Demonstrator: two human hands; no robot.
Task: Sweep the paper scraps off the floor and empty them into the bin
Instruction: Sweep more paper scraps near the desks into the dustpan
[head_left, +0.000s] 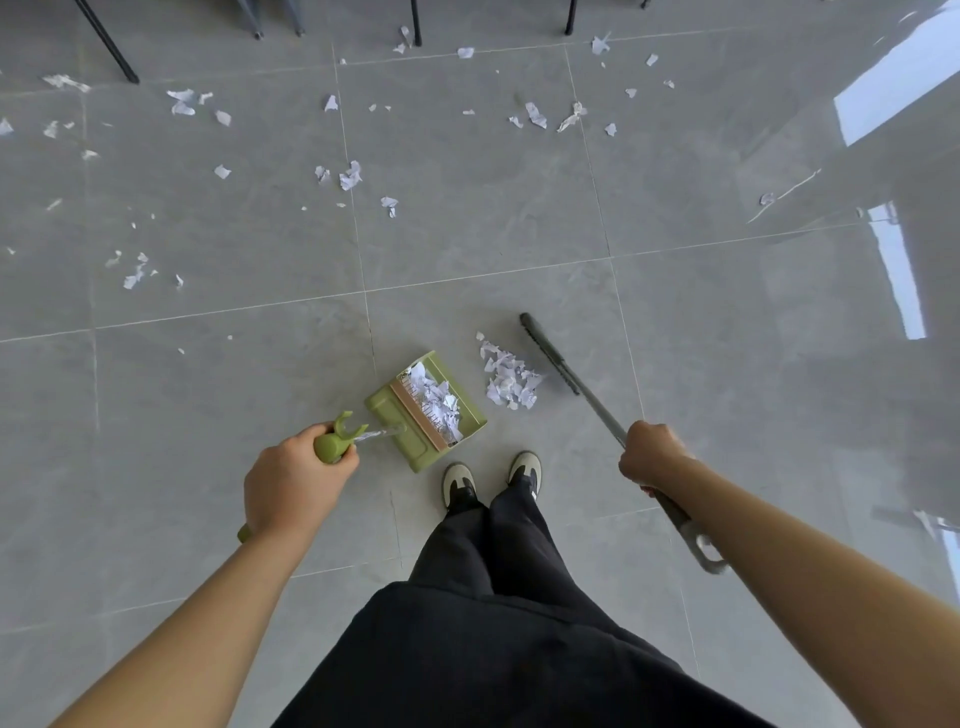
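The top edge cuts off the dark furniture legs (109, 44), so what they carry stays unseen. The left hand (296, 480) covers most of the dustpan handle (332, 447). The right hand (652, 452) hides part of the broom handle (602, 410). Paper in the dustpan (470, 402) conceals its floor.

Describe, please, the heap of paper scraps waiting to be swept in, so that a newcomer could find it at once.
Start at the person's two shoes on the grey tiled floor; just ahead of them stands the green dustpan. The heap of scraps lies between the pan's open mouth and the dark broom head. Unlike the loose scraps scattered farther off, it is one dense white cluster.
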